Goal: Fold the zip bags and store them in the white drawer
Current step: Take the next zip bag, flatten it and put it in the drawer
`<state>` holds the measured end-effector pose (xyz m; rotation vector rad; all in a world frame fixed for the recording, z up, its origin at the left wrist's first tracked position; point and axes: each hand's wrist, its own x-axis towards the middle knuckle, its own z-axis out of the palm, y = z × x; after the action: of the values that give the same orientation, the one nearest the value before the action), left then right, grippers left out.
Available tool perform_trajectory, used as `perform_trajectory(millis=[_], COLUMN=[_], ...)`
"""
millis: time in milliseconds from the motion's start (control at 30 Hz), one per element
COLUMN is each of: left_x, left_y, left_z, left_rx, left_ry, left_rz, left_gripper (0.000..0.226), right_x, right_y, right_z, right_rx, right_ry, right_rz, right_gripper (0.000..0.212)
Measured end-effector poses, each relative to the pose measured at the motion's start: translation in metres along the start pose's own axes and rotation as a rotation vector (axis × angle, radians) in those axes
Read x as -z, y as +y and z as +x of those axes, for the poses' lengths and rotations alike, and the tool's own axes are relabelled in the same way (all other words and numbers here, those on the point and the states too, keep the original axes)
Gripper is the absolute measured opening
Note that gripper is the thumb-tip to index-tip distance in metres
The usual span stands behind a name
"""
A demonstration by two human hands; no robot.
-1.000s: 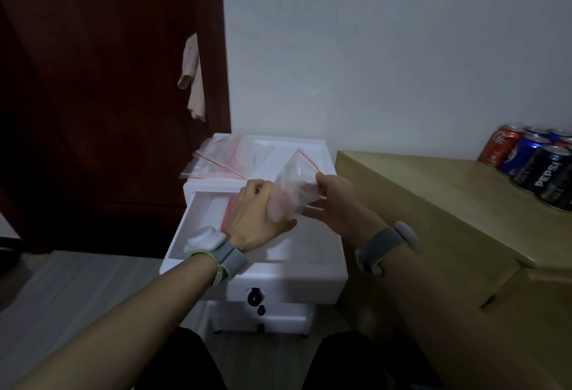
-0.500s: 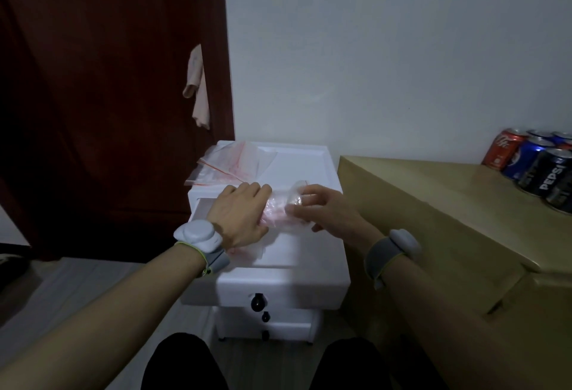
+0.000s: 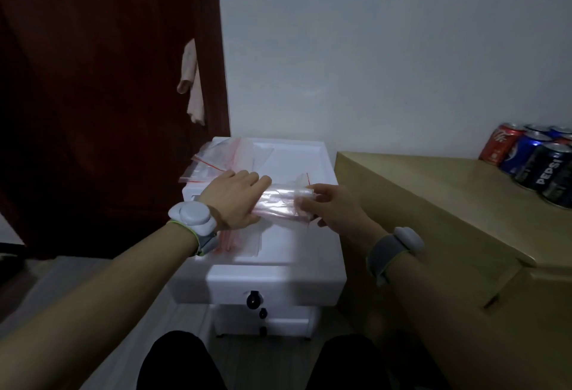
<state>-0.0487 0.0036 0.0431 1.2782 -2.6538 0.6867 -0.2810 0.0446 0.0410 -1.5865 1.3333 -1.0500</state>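
A clear zip bag [image 3: 280, 203] with a red seal line, folded into a narrow strip, hangs over the open white drawer [image 3: 272, 284]. My left hand [image 3: 232, 200] holds its left end, fingers and thumb wrapped round it. My right hand [image 3: 331, 207] pinches its right end. Inside the drawer, under my left wrist, lies another bag [image 3: 240, 242] flat on the drawer floor. A loose pile of unfolded zip bags [image 3: 216, 157] lies on the left of the white cabinet top [image 3: 297, 157].
A dark red door [image 3: 102, 95] with a pale cloth [image 3: 192, 83] hanging on its edge stands to the left. A tan wooden cabinet [image 3: 433, 203] touches the white unit on the right, with several drink cans [image 3: 538, 163] at its back. My knees [image 3: 185, 361] are below the drawer.
Both hands have lowered the bag from an upright, puffed shape to a flat folded strip stretched between them over the drawer. The hands have drawn a little apart.
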Motion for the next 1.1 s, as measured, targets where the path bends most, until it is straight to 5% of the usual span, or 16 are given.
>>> perform_trajectory(millis=[233, 500, 867, 1000, 1100], left_x=[0.002, 0.002, -0.006, 0.002, 0.019], left_y=[-0.013, -0.042, -0.004, 0.004, 0.004], left_z=[0.01, 0.046, 0.101, 0.097, 0.087], left_rx=[0.087, 0.704, 0.617, 0.576, 0.692], left_ry=[-0.039, 0.025, -0.173, 0.051, 0.275], left_rz=[-0.074, -0.479, -0.308, -0.438, -0.883], left_gripper=[0.048, 0.053, 0.06, 0.039, 0.028], right_x=[0.016, 0.053, 0.057, 0.05, 0.04], right_y=[0.01, 0.017, 0.019, 0.018, 0.015], right_z=[0.004, 0.01, 0.002, 0.0, -0.001], right_rx=[-0.034, -0.174, -0.183, -0.185, -0.146], right_ry=[0.068, 0.52, 0.543, 0.511, 0.474], right_rz=[0.095, 0.287, 0.343, 0.362, 0.381], right_gripper=[0.012, 0.024, 0.035, 0.025, 0.015])
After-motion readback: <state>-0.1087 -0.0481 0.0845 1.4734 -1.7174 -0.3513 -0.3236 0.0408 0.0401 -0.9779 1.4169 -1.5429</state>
